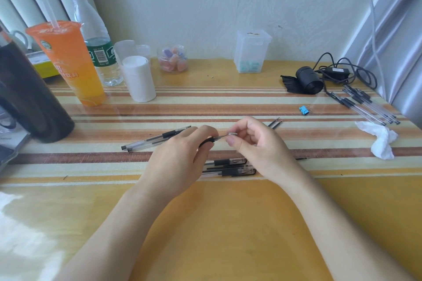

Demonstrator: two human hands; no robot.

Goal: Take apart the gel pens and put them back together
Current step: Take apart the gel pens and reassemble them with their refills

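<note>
My left hand point(180, 155) grips a gel pen point(208, 141) by its black rubber grip, tip pointing right. My right hand point(253, 141) pinches the small silver tip cone point(232, 134) at that pen's point. Two capped clear pens point(228, 166) lie side by side just under my hands. Two more pens point(153, 140) lie to the left, partly behind my left hand. Two loose refills point(275, 123) rest beyond my right hand. Several more clear pens point(370, 105) lie in a bunch at the far right.
A striped cloth under glass covers the yellow desk point(228, 223). At the back left stand an orange drink cup point(70, 61), a water bottle point(98, 39) and a white roll point(139, 77). A blue binder clip point(304, 110), crumpled tissue point(381, 141), black cable bundle point(319, 77) sit right.
</note>
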